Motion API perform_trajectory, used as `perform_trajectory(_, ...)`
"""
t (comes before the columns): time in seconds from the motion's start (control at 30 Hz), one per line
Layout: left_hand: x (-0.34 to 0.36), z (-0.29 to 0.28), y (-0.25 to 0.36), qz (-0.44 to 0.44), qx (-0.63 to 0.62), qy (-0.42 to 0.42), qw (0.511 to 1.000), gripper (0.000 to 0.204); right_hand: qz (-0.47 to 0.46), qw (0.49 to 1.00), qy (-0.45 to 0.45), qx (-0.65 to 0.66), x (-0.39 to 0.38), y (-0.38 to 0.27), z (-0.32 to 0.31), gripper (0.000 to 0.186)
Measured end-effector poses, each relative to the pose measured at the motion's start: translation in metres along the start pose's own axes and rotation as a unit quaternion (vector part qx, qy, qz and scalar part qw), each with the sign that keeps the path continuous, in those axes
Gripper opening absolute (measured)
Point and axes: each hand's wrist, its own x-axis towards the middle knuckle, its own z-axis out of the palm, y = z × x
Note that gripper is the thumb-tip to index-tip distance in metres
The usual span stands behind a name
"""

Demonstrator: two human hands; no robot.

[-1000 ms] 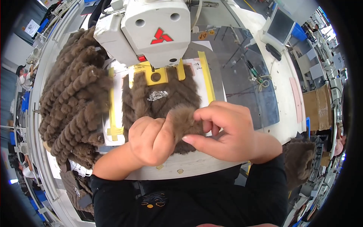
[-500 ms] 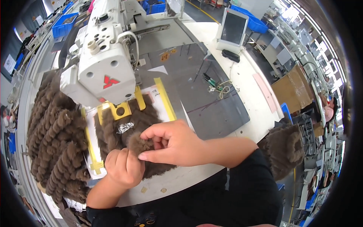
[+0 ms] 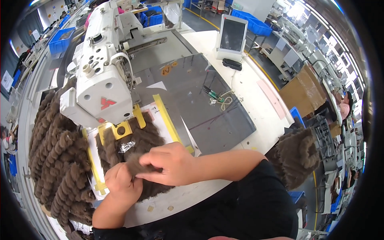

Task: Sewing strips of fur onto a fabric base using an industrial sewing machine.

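Note:
Between both hands is a small tuft of brown fur [image 3: 137,163], held above a larger brown fur piece [image 3: 154,138]. My left hand [image 3: 123,182] is closed on the tuft's near left side, its fingers curled. From the right, my right hand [image 3: 173,163] pinches the same tuft between thumb and fingers. The larger fur piece lies on a white sheet edged with yellow tape [image 3: 165,116], and a shiny silver patch [image 3: 127,147] shows on it. A yellow clamp plate [image 3: 121,130] sits over its far edge, beneath the white sewing machine head [image 3: 105,94].
Left of the machine, bulky ridged brown fur [image 3: 60,160] is heaped. A dark grey plate [image 3: 216,116] covers the table, with green-handled tools [image 3: 214,95] on it. Farther back stand a screen [image 3: 233,35] and a black object [image 3: 232,64]. More fur [image 3: 294,158] hangs at right.
The view has shifted, so the machine and table appear farther left. My hands stay together on the tuft, and the right fingers and thumb have moved across it.

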Motion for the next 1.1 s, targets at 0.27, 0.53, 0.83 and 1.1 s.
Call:
perform_trajectory(0.27, -0.005, 0.01, -0.003, 0.033, 0.026, 0.014, 0.999, 0.03, 0.248, 0.945, -0.1, 0.187, 0.008, -0.003, -0.002, 0.027)
perform_trajectory(0.53, -0.002, 0.008, -0.003, 0.012, 0.036, 0.006, 0.999, 0.032, 0.208, 0.958, -0.065, 0.188, 0.003, 0.004, 0.004, 0.028)
perform_trajectory(0.83, -0.005, 0.01, -0.004, 0.016, 0.009, -0.004, 1.0, 0.03, 0.271, 0.919, -0.118, 0.261, 0.008, 0.008, 0.0, 0.03)
perform_trajectory(1.1, -0.002, -0.001, 0.003, -0.024, 0.031, -0.011, 0.999, 0.033, 0.24, 0.955, -0.094, 0.147, 0.012, -0.001, -0.001, 0.035)
